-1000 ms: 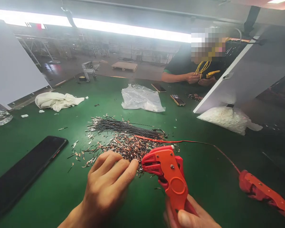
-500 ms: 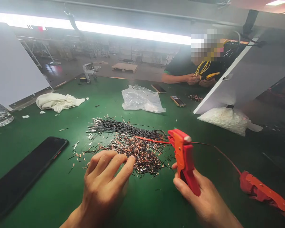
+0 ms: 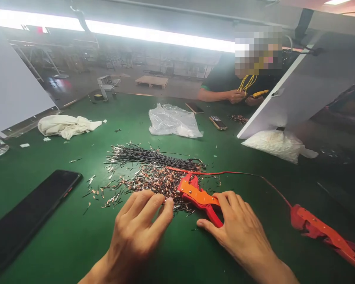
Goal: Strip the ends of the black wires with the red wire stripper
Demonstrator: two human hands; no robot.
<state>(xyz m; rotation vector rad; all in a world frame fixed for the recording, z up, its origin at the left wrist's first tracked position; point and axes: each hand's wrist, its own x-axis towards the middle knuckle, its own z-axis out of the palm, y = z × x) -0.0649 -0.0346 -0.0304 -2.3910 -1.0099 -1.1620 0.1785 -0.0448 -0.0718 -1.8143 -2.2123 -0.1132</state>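
A red and orange wire stripper (image 3: 199, 194) points up and left, its jaws over the edge of a heap of short wire offcuts (image 3: 154, 179). My right hand (image 3: 239, 221) is around its handles, thumb on the near side. Over the near edge of the heap, my left hand (image 3: 142, 225) has its fingers curled and the fingertips close to the thumb. Whatever it pinches, if anything, is too small to make out. Behind the heap lies a bundle of black wires (image 3: 154, 157) with bared ends at the left. A thin red strip (image 3: 213, 172) runs rightward from the heap.
A second red-orange tool (image 3: 328, 234) lies at right, a black phone (image 3: 35, 217) at left. Farther back are a white cloth (image 3: 66, 125), a clear plastic bag (image 3: 174, 120), two smaller phones and a filled bag (image 3: 275, 144). Across the green table, a person (image 3: 225, 85) holds yellow wires.
The wire stripper has swung from upright down to the left, its jaws now over the heap. My right hand turned with it, palm down. My left hand moved slightly right.
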